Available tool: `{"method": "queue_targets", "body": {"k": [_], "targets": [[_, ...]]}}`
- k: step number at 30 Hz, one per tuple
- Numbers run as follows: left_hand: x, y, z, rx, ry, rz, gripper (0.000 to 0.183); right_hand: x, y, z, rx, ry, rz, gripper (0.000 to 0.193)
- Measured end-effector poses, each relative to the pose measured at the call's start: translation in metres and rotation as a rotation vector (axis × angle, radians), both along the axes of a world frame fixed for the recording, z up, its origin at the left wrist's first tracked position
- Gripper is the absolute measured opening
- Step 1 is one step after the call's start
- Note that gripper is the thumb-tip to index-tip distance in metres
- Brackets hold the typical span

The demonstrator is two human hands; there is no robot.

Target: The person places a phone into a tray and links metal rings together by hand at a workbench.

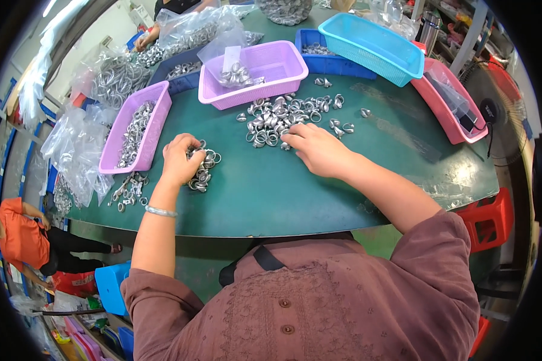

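Observation:
Silver-coloured metal rings with broad domed fronts lie in a large loose pile (277,117) mid-table. My right hand (319,149) rests at the near edge of that pile, its fingers bent down onto a metal ring (285,146) that shows just under the fingertips. To the left, a smaller heap of similar rings (202,174) sits beside my left hand (179,159). The fingers of this hand curl round toward the thumb, with a ring (202,144) showing at the fingertips. Part of each grip is hidden by the fingers.
A purple basket (109,163) of metal pieces stands left; another purple basket (283,60) holds a bagged batch. Blue (373,48) and pink (464,132) baskets stand farther right. Loose pieces (129,191) lie near the left edge. A co-worker's hand (146,40) shows across the table.

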State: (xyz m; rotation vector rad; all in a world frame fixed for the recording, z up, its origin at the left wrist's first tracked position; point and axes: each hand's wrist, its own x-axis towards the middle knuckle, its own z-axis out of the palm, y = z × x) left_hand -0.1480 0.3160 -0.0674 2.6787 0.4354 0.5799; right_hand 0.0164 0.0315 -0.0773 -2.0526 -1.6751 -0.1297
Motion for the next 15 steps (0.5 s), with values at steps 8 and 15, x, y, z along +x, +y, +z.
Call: {"method": "queue_targets", "body": {"k": [8,15], "targets": [[0.000,-0.017,0.005,0.202,-0.046,-0.002,0.023,0.008,0.008,-0.002,-0.076,0.025,-0.034,0.013],[0.011,-0.067,0.007,0.158,-0.220,-0.220,0.023,0.014,-0.010,0.004,0.046,0.397,-0.023,0.005]]}}
